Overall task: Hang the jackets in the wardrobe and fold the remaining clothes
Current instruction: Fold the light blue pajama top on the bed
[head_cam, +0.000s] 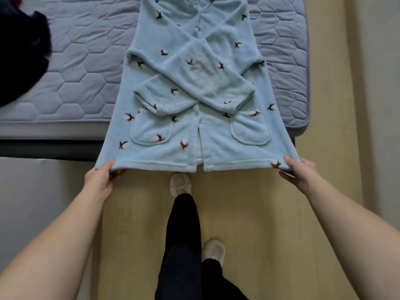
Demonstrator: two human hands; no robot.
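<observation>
Robe (194,131), pale blue fleece with cotton-boll print, lies front-up on the quilted mattress (86,61), sleeves crossed, hem overhanging the bed edge. Left hand (99,180) and right hand (299,172) each pinch a hem corner. No legible writing.

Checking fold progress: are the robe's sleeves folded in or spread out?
Folded in: both sleeves lie crossed on the robe.

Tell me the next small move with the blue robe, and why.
Probably carry the hem up onto the mattress, folding the robe in half. The left hand and right hand each pinch a hem corner, the sleeves already lie crossed over the front, and the lower part overhangs the mattress.
</observation>
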